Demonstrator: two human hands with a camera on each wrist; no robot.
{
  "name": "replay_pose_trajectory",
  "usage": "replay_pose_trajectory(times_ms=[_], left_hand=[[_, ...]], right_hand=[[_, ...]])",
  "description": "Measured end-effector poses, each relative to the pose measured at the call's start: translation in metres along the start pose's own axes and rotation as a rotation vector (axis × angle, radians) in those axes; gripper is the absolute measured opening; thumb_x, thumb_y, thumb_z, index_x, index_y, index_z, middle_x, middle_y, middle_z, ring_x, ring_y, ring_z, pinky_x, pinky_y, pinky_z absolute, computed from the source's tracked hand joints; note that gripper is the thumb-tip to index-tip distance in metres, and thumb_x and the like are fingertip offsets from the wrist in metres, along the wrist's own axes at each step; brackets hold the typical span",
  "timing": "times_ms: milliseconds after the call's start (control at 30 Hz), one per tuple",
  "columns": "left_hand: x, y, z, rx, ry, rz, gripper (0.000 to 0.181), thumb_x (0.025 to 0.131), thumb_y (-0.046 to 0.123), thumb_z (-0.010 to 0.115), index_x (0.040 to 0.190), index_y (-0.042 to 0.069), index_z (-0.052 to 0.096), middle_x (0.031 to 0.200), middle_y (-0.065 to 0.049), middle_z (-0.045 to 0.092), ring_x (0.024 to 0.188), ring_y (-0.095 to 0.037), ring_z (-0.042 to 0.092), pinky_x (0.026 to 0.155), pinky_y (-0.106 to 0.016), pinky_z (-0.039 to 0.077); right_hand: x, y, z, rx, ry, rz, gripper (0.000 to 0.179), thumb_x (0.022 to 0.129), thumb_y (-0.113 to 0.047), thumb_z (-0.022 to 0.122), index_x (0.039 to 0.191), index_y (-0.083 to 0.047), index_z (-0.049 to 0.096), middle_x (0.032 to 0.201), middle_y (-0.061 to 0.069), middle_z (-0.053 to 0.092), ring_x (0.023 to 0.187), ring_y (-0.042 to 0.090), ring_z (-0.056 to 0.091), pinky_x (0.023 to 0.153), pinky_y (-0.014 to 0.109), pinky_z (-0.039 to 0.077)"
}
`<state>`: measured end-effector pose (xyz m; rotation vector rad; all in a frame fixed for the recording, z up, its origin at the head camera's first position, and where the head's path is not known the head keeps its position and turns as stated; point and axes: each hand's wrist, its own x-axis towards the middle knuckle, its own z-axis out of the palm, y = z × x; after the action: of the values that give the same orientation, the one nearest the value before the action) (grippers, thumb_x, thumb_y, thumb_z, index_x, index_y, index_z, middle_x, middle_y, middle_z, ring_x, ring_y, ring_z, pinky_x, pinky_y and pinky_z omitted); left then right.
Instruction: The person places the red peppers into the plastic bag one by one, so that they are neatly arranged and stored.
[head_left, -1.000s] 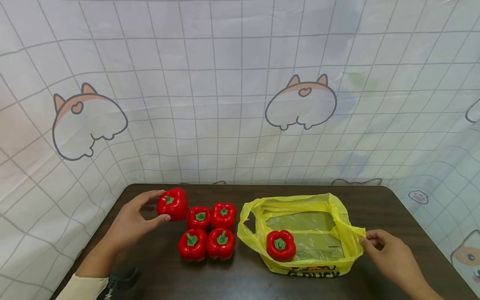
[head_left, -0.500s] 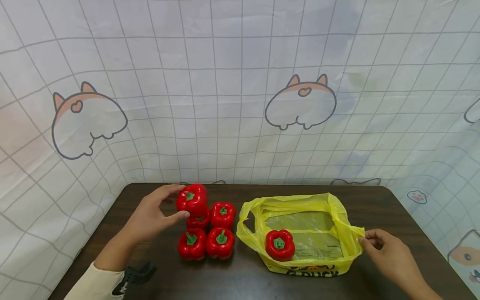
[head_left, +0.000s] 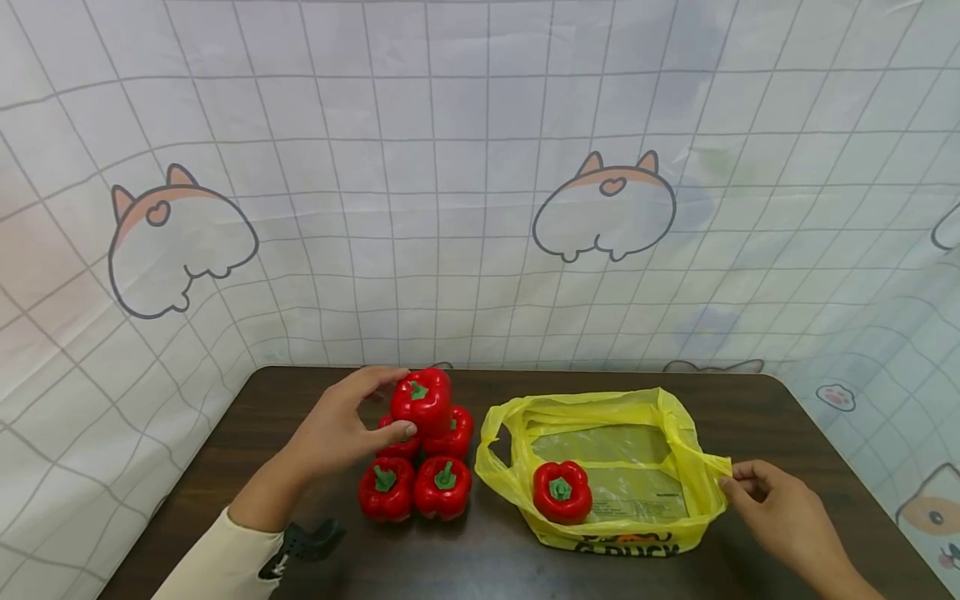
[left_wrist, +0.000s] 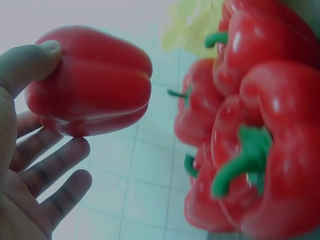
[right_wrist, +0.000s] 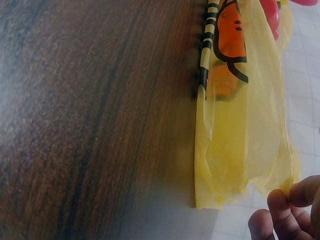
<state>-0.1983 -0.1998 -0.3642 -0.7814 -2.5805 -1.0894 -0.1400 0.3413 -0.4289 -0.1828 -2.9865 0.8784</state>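
The held pepper hides part of the back-left pepper and back-right pepper from me. The fine print inside the yellow bag is too tiny to read. The left sleeve runs off below; the right wrist view crops the right hand.

The red peppers look smooth and glossy to me, like plastic. I see thin, crinkled plastic in the yellow bag, dark, faintly shiny wood grain on the desk, and a matt, rippled cloth backdrop.
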Motion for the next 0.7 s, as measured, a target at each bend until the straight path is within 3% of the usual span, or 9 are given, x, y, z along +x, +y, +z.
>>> replay_pose_trajectory(times_ms=[233, 467, 700], left_hand=[[0.011, 0.013, 0.015, -0.047, -0.024, 0.007, 0.065, 0.082, 0.025, 0.089, 0.14, 0.015, 0.06, 0.133, 0.004, 0.061, 0.105, -0.014, 0.062, 0.088, -0.043, 0.058], [0.018, 0.026, 0.028, -0.072, -0.049, 0.005, 0.067, 0.083, 0.025, 0.088, 0.142, 0.015, 0.058, 0.135, 0.003, 0.061, 0.106, -0.014, 0.063, 0.087, -0.038, 0.059], [0.026, 0.036, 0.042, -0.11, -0.061, 0.039, 0.066, 0.083, 0.026, 0.088, 0.14, 0.011, 0.059, 0.137, 0.0, 0.06, 0.11, -0.016, 0.064, 0.089, -0.045, 0.058]], right_hand=[[0.0, -0.001, 0.0, -0.003, -0.007, 0.0, 0.045, 0.104, -0.035, 0.06, 0.119, 0.007, 0.063, 0.094, 0.003, 0.07, 0.077, 0.018, 0.062, 0.061, 0.035, 0.048], [0.001, 0.0, 0.001, -0.001, -0.009, 0.007, 0.044, 0.104, -0.034, 0.06, 0.119, 0.008, 0.063, 0.094, 0.003, 0.07, 0.077, 0.018, 0.061, 0.061, 0.035, 0.048], [0.0, -0.001, 0.0, -0.003, -0.004, -0.001, 0.044, 0.104, -0.034, 0.06, 0.119, 0.008, 0.063, 0.094, 0.003, 0.07, 0.078, 0.019, 0.063, 0.061, 0.035, 0.048]])
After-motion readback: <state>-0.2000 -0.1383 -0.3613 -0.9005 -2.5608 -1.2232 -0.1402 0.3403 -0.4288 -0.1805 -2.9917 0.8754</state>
